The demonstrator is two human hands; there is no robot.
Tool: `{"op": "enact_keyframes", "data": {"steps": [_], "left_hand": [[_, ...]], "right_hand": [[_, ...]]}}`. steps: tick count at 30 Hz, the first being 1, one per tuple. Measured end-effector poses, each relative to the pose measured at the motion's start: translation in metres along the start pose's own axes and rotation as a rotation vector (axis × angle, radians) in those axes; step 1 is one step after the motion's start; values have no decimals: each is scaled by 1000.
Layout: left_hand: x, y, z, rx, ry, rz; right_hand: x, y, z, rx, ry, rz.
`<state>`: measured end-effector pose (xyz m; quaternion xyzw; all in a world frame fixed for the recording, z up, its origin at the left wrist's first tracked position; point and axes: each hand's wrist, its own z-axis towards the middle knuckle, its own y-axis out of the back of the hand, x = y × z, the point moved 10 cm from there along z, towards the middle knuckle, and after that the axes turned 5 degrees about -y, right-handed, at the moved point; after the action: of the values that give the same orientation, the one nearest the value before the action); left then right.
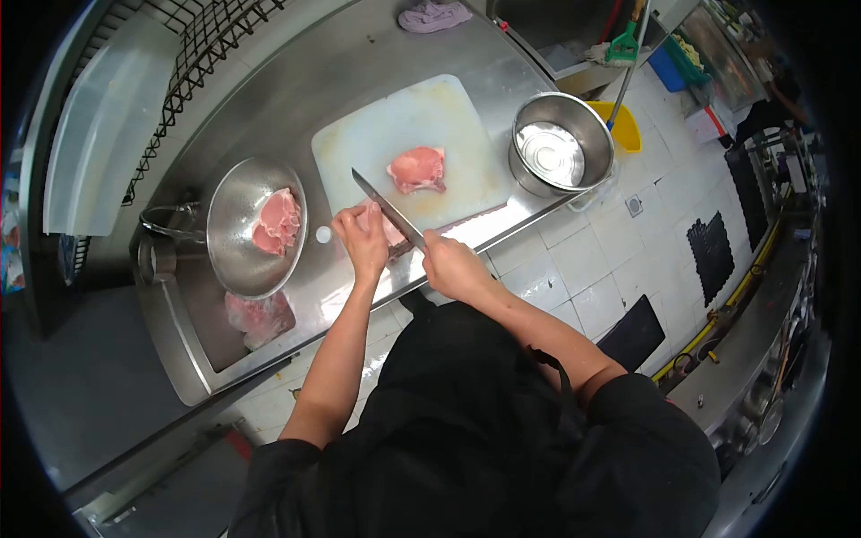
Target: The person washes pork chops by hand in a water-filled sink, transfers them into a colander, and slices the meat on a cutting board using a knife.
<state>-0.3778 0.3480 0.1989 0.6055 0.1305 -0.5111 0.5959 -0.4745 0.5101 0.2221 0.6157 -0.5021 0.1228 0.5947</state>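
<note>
A white cutting board lies on the steel counter. My right hand grips the handle of a long knife, its blade slanting away to the upper left. My left hand is curled with its fingers pressed on a piece of raw meat at the board's near edge. The blade passes right beside that piece and partly covers it; whether it is cutting in cannot be made out. Farther up the board rests a pink slice of raw meat.
On the left, a steel bowl holds raw meat slices over the sink, where bagged meat lies. A deep steel pot stands at the counter's right edge. A purple cloth lies at the back. A wire rack borders the left.
</note>
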Motion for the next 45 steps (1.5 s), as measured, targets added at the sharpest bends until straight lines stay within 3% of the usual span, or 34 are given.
{"op": "enact_keyframes", "data": {"steps": [14, 20, 26, 34, 38, 45], "left_hand": [[3, 2, -2, -49, 15, -41], [7, -1, 0, -23, 54, -9], [0, 3, 4, -53, -53, 24], [0, 0, 3, -59, 43, 33], [-1, 1, 6, -85, -20, 69], [4, -2, 4, -52, 37, 39]], "right_hand": [[9, -16, 1, -111, 15, -21], [1, -28, -14, -91, 66, -192], [1, -37, 7, -110, 109, -247], [0, -30, -16, 30, -77, -199], [13, -28, 18, -27, 14, -187], [0, -26, -2, 66, -83, -148]]}}
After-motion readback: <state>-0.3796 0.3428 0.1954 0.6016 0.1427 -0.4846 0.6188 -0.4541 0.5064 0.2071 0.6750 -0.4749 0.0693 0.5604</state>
